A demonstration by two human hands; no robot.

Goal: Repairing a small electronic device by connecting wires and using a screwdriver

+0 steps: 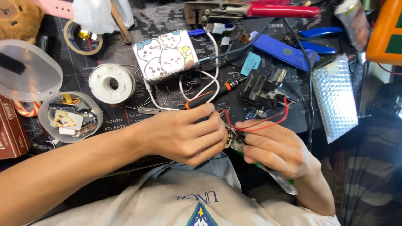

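My left hand (190,134) is closed around the black and orange handle of a screwdriver (211,95) whose shaft points up and right over the dark mat. My right hand (274,148) grips a small circuit board (234,141), mostly hidden between both hands. Thin red wires (268,121) loop from the board up toward a black clamp-like tool (261,90). The two hands almost touch over the board.
A white power bank with cartoon print (165,54) and white cable lies above. A solder spool (111,83), a round tub of parts (71,117), a tape ring (83,37), blue pliers (289,52), red-handled tool (268,9) and bubble wrap (335,96) crowd the mat.
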